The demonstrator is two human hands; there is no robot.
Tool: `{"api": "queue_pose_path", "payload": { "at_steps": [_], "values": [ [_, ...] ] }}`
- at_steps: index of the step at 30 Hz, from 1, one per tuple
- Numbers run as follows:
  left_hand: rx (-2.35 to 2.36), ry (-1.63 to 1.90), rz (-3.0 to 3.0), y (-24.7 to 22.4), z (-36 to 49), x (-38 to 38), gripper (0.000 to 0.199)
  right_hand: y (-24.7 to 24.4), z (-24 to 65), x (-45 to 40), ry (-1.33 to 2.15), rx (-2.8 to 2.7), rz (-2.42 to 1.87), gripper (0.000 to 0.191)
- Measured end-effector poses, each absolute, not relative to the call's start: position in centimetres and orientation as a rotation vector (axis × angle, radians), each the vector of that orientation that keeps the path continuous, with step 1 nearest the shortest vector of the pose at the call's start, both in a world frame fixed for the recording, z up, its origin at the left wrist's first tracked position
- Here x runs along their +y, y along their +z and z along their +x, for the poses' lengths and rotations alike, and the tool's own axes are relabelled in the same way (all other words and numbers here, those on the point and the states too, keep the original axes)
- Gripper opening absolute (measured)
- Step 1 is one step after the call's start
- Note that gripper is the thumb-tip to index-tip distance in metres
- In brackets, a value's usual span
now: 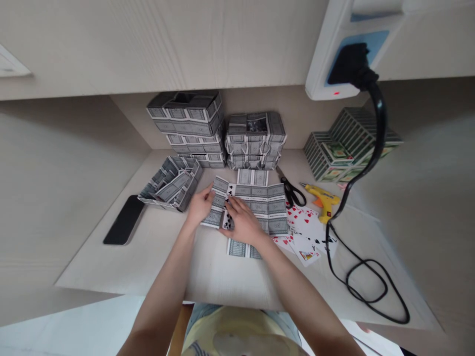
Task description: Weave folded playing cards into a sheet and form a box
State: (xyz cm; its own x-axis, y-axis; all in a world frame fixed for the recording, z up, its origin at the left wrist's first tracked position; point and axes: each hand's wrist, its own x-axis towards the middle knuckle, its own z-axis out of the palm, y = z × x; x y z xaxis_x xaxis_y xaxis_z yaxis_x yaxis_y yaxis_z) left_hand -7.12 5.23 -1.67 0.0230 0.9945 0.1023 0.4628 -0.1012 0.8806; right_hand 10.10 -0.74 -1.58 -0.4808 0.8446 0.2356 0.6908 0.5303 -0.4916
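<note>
A flat panel of joined playing cards (259,207), mostly grey backs up, lies on the desk in front of me. Along its left side runs a strip of playing cards (213,217), tilted slightly. My left hand (201,206) pinches the outer edge of this strip, thumb and fingers closed on it. Between the strip and the panel, a column of black-suited card faces (227,220) shows. My right hand (243,221) lies over that column and the panel, fingers stretched out and pressed down, covering part of the cards.
Left are an open card box (148,198) holding card pieces and a phone (125,220). Stacked card boxes (185,126) stand behind, beside another stack (256,141). Right are scissors (294,194), a yellow glue gun (323,198), loose cards (305,225), green-striped boxes (343,143) and a black cable (378,133).
</note>
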Motion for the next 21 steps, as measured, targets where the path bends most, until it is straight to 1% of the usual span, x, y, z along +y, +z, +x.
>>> {"api": "queue_pose_path", "payload": {
  "at_steps": [5,10,11,12,14,16,21],
  "values": [
    [1.44,1.086,1.486,-1.9,-7.0,5.3,0.042,-1.4,10.1,-0.8,0.517,-2.296,-1.255,0.083],
    [1.44,1.093,1.447,-2.1,-7.0,5.3,0.044,-0.7,10.7,-0.6,0.602,-2.186,-1.273,0.102],
    [1.448,1.087,1.454,-2.2,-7.0,5.3,0.044,-0.6,10.9,-0.6,0.593,-2.162,-1.297,0.101],
    [1.45,1.081,1.459,-2.2,-7.0,5.3,0.045,-0.6,11.1,-0.4,0.566,-2.138,-1.341,0.096],
    [1.44,1.073,1.461,-2.3,-6.9,5.3,0.045,-0.7,11.3,-0.2,0.472,-2.099,-1.477,0.081],
    [1.435,1.072,1.47,-2.5,-6.8,5.3,0.045,-1.0,11.2,0.0,0.367,-2.089,-1.616,0.072],
    [1.43,1.086,1.537,-2.9,-6.5,5.3,0.046,-1.4,10.7,0.1,0.234,-2.15,-1.716,0.063]
  ]
}}
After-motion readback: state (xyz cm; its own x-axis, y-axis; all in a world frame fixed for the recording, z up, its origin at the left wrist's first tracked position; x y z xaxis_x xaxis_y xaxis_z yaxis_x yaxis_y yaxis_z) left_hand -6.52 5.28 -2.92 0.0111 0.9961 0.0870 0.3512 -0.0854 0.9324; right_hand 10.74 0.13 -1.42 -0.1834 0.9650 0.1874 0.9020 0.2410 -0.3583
